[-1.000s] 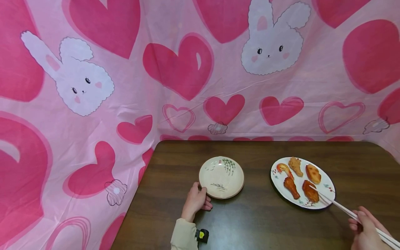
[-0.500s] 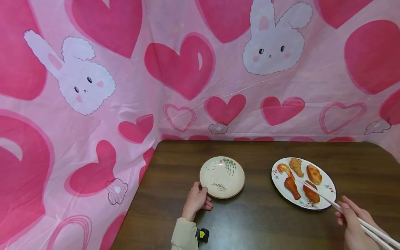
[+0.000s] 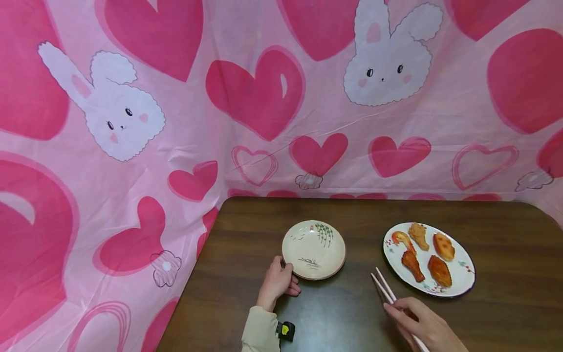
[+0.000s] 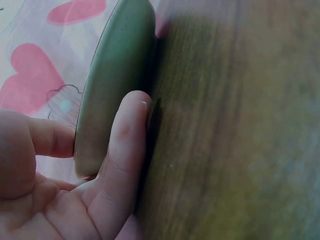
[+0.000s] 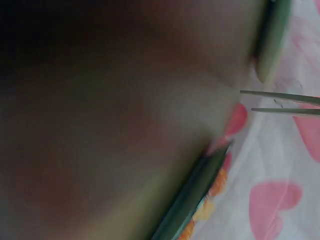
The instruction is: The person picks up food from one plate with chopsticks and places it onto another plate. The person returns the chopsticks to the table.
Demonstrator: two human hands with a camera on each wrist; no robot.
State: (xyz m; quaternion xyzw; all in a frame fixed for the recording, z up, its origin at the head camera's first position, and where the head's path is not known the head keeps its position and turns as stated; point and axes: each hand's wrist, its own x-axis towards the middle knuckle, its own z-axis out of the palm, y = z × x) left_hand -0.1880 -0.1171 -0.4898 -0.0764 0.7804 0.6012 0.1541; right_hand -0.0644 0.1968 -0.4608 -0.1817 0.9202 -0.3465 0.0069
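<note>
My left hand (image 3: 277, 283) pinches the near-left rim of a small cream dish (image 3: 314, 249) with a painted green plant. In the left wrist view the dish's pale green outer side (image 4: 112, 75) sits between thumb and finger, tilted by the camera angle. My right hand (image 3: 424, 320) holds a pair of white chopsticks (image 3: 384, 286). Their tips stand slightly apart over the wood, between the dish and an oval white plate (image 3: 462, 281), with nothing between them. The chopsticks (image 5: 285, 111) also show at the right of the right wrist view.
The oval plate carries a shrimp (image 3: 400, 238), a pale fried drumstick (image 3: 419, 235), a golden patty-like piece (image 3: 444, 246), a brown drumstick (image 3: 412, 265) and a glazed wing-like piece (image 3: 440, 271). Pink heart-print cloth (image 3: 250, 93) hangs behind the dark wooden table (image 3: 343, 313).
My right hand has moved left with the chopsticks, from over the glazed piece to the table between plate and dish. The food stays where it was. My left hand keeps its grip.
</note>
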